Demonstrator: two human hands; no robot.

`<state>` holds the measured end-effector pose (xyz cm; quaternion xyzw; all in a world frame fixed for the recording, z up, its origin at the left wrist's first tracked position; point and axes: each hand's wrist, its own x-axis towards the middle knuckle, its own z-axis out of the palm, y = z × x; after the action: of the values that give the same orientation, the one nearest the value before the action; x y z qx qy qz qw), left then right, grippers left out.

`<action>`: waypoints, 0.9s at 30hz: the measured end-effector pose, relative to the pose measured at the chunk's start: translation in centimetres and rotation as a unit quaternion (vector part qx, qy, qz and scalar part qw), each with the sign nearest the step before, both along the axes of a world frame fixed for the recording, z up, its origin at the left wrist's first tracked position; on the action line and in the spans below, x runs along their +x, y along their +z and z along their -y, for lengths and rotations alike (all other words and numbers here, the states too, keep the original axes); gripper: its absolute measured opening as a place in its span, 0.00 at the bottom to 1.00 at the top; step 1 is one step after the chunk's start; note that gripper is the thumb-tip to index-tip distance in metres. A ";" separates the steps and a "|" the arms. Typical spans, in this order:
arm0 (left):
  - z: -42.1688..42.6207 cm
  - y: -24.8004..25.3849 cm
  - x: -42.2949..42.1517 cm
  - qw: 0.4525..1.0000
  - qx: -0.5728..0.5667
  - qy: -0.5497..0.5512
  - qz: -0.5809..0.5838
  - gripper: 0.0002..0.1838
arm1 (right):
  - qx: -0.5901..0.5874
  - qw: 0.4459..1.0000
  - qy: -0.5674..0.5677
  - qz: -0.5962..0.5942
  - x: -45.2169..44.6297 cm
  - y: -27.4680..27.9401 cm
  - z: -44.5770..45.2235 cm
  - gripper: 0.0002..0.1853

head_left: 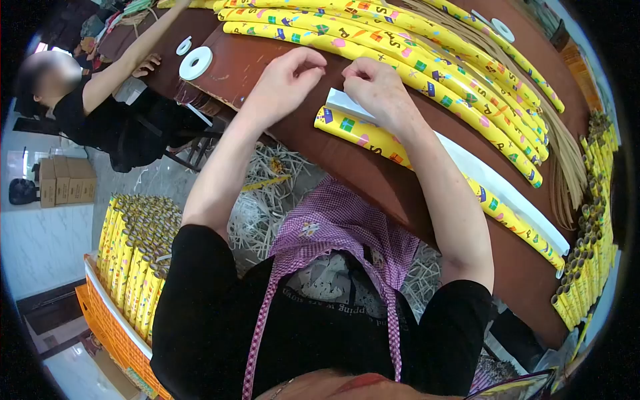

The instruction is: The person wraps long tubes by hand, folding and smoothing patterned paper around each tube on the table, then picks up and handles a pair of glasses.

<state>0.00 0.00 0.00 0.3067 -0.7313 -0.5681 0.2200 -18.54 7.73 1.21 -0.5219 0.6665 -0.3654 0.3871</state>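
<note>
The partly unrolled yellow roll [347, 125] lies on the worktop [293, 123], its white sheet [467, 160] under my right forearm. My left hand [288, 79] and right hand [377, 87] are apart, fingers curled; I can't tell what they hold. Beyond lie more yellow rolls [400, 65].

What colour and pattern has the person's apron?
The apron has purple and white checks, best seen in the head view.

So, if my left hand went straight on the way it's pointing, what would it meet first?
Probably your right hand, just across a small gap from the left hand's curled fingers, though depth is hard to judge here.
</note>
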 end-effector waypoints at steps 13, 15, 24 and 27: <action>-6.1 -3.1 0.0 0.863 -0.505 -0.008 0.006 0.16 | -0.062 0.996 0.016 -0.058 -0.8 0.7 -0.2 0.11; -5.9 -3.3 0.1 0.864 -0.504 -0.015 -0.001 0.15 | -0.063 0.993 0.019 -0.100 -1.0 2.1 -0.5 0.11; -5.7 -3.9 0.1 0.859 -0.511 0.001 -0.028 0.12 | -0.159 0.981 -0.042 0.100 -9.5 7.6 -11.2 0.06; -5.7 -4.1 -0.1 0.861 -0.508 0.005 -0.035 0.12 | -0.263 0.937 -0.079 0.214 -16.1 9.2 -20.4 0.08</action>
<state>-0.05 5.73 -4.11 0.1362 -0.9089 -0.1273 0.3731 -34.66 28.14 10.44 -0.4597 0.4874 -0.6601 0.3397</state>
